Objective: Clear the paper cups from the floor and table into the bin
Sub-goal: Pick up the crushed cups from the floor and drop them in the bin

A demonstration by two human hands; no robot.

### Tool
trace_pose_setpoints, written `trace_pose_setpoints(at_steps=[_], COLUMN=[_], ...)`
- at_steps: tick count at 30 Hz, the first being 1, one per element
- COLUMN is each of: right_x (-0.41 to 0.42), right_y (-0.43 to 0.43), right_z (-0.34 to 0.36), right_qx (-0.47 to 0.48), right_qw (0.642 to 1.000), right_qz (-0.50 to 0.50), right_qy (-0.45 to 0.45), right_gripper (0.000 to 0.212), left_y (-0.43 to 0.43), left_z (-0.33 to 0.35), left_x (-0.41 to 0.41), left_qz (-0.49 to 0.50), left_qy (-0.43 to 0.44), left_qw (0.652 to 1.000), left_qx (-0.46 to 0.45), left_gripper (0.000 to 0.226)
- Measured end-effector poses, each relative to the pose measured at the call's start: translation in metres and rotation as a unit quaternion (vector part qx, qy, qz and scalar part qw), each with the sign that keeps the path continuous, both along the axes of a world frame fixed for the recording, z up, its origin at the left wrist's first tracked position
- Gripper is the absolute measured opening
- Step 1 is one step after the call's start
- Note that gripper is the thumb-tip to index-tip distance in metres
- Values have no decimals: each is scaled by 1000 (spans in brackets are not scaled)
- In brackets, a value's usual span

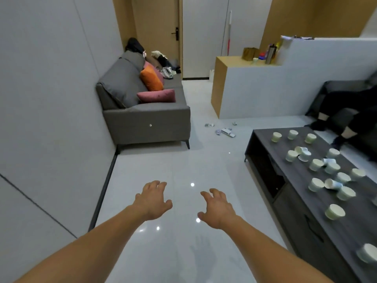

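Many paper cups (316,164) are crowding the dark table (295,177) at my right; I'm holding left hand (153,201) and right hand (218,209) spread, empty, over glossy floor (173,160).

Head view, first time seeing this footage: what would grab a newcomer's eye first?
The many pale paper cups scattered, some tipped over, across the dark table on the right. Next, the left hand and right hand stretched forward, empty, fingers spread over the glossy floor. Beyond them, crumpled litter lies near the grey sofa.
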State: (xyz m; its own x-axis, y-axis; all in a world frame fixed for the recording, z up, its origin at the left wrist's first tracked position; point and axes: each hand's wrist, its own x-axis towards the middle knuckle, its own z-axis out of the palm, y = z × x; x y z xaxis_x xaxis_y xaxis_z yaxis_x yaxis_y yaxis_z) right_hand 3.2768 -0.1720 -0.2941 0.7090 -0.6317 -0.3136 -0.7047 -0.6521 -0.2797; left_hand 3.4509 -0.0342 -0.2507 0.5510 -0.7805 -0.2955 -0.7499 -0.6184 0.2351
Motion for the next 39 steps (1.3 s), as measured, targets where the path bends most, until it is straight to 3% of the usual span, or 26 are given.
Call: trace_pose_setpoints(at_steps=[9,26,32,39], right_x=[4,151,177,207], right_y=[-128,-351,-455,-604], right_z=[-2,8,-6,2], right_qx=[18,10,19,25], right_qw=[999,987,986,990], right_qz=[-49,-160,-165,-139], right_qy=[11,4,5,-23], right_gripper=[77,77,79,78], left_y=[-131,-411,-525,-660], left_z=[-15,-13,-24,-17], left_x=[10,190,215,235], left_qz=[-45,-154,-187,-159], left_qy=[32,27,20,9], left_qw=[998,988,982,987], left_qx=[10,-8,6,11], left_gripper=[70,70,71,70])
